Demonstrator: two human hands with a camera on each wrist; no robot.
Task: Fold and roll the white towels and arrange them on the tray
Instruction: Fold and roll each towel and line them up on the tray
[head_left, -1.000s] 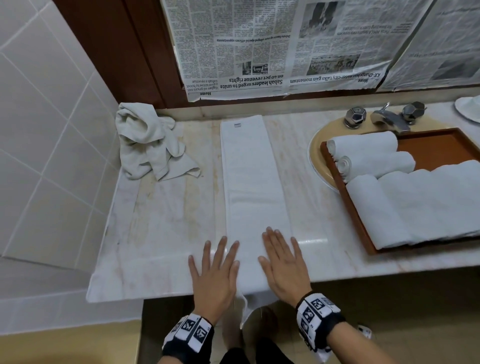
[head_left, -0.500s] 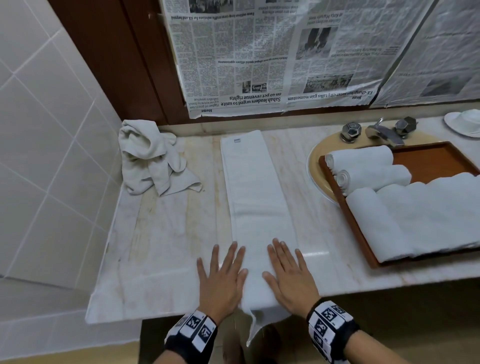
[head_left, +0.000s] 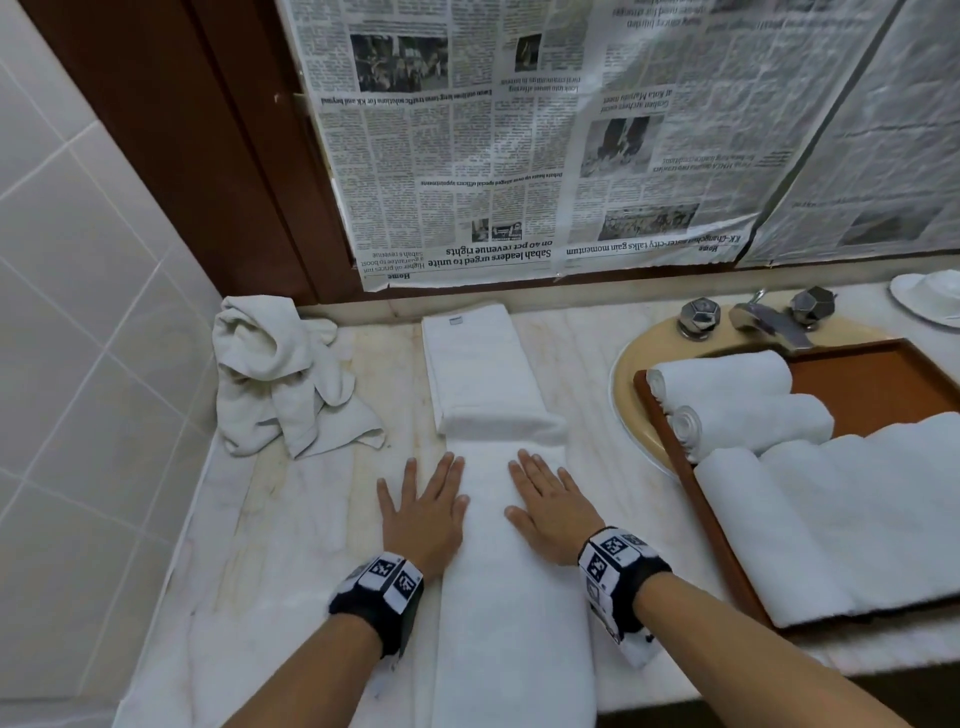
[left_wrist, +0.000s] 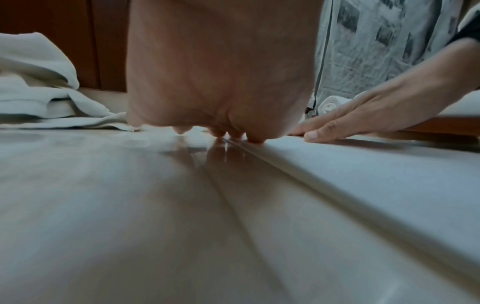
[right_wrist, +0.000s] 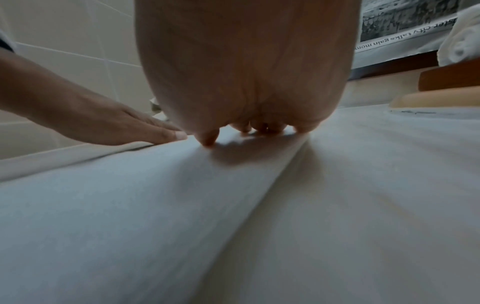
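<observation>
Presently we press both flat, open palms, left hand (head_left: 422, 514) and right hand (head_left: 555, 512), on the folded towel strip (head_left: 511, 597) left of the wooden tray (head_left: 878, 382); neither grasps. Uneven pressure could skew its edges, yielding a crooked roll.

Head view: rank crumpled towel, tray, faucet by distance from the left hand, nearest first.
From the left hand:
1. crumpled towel, up and to its left, by the tiled wall.
2. tray, off to the right, past the right hand.
3. faucet, far right at the back of the counter.
</observation>
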